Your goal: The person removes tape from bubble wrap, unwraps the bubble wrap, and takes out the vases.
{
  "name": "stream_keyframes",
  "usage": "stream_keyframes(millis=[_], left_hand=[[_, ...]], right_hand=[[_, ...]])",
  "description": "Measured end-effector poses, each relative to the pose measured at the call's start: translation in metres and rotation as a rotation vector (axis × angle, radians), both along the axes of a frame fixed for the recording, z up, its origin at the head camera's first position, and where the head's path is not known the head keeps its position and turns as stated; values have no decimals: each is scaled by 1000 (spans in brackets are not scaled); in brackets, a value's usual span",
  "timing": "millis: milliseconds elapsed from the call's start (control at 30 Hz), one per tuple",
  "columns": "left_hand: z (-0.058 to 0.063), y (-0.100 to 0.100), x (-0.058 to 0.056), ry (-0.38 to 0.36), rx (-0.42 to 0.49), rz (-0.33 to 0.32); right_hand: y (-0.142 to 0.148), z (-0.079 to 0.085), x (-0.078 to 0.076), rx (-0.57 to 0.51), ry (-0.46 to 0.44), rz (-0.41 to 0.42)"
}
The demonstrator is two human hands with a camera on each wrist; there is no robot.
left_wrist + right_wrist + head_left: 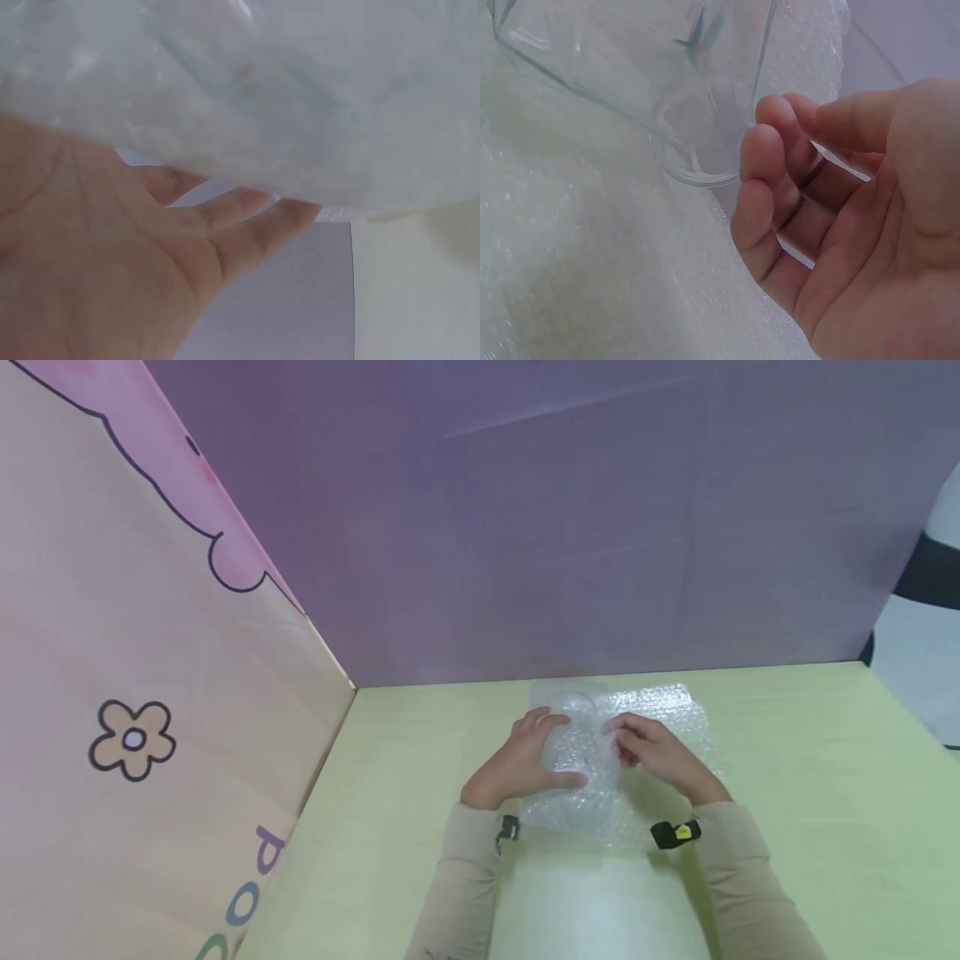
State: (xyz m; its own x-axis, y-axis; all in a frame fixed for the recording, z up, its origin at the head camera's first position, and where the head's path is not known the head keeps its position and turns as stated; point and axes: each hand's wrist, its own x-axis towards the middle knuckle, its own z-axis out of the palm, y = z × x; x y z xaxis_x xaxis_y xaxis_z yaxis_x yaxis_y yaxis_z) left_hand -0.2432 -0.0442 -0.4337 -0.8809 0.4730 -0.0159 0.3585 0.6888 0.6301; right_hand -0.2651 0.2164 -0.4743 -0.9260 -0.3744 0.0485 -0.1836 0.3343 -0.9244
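Your left-hand fingers [546, 720] curved over the far side of the bubble-wrapped bundle [581, 760], with the thumb closing on its near side, so your left hand [517, 764] gripped it through the wrap. Your right-hand fingers [769, 187] were loosely curled just beside the bundle; in the right wrist view they pinched nothing, and I could not tell whether their tips touched the wrap. Your right hand [660, 752] sat on the bundle's right side. Inside the bundle lay a clear glass vessel [667, 82], tilted, its round base facing your right palm. Judged from its thin transparent walls, it was probably fragile, stiff and fairly light, and slick wherever the glass was bare. The bubble wrap [660, 710] was soft and springy, and likely to slide over the glass, so the safer hold was around the vessel's body with both palms, pressing through the padding, not by the loose edges of the sheet. The rest of the sheet spread flat under and beyond the bundle on the pale green table [810, 777], which ran out to purple and pink screens behind the bundle and to its left.
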Motion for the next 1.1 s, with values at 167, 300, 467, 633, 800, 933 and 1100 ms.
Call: stream_keyframes(millis=[167, 300, 467, 633, 800, 933, 1100], left_hand=[[-1, 0, -2, 3, 25, -13], [-1, -1, 0, 4, 41, -26], [0, -2, 3, -10, 70, -38], [-1, -4, 5, -26, 109, -42], [-3, -6, 4, -24, 115, -34], [-4, -6, 4, -29, 114, -30], [-3, -7, 3, -49, 122, -23]], right_hand=[[0, -2, 1, 13, 11, 25], [1, -3, 5, 27, 6, 49], [0, -5, 10, 25, -9, 79], [-2, -7, 14, 18, -23, 103], [-4, -9, 15, 48, -25, 99], [-3, -11, 14, 56, -24, 99], [-2, -11, 14, 69, -28, 90]])
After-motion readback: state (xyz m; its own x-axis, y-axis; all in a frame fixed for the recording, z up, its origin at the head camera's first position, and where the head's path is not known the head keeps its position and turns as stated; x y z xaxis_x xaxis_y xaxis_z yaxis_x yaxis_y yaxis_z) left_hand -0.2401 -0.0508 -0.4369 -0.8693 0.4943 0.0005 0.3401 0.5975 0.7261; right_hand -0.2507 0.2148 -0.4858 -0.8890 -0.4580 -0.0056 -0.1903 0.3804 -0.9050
